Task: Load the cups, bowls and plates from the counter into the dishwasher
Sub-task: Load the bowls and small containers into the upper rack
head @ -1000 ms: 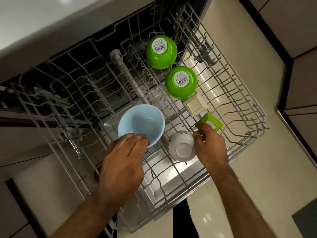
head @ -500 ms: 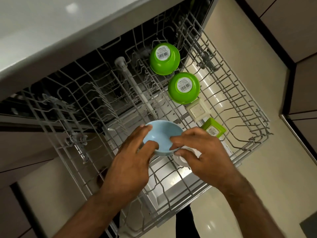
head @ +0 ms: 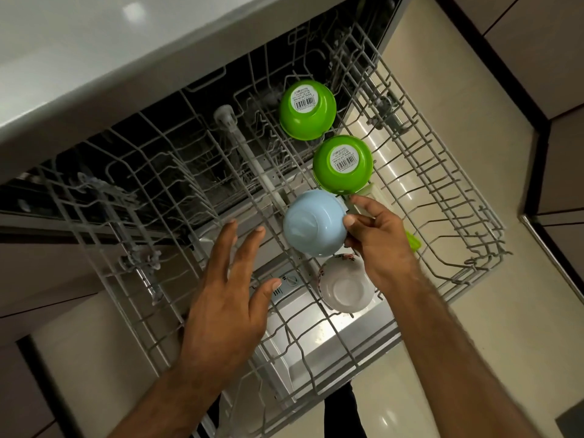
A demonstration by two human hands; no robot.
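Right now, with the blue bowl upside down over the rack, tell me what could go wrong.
The right hand pinches the blue bowl by one edge only; released before it seats on the rack, it might tip onto the white bowl beside it. It is also close against the nearer green bowl, so they could knock.

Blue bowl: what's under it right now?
Blue bowl is upside down over the rack wires, held at its rim by the right hand. Wires run beneath it; whatever its dome covers is hidden.

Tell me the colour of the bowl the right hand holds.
The bowl is pale blue; head view.
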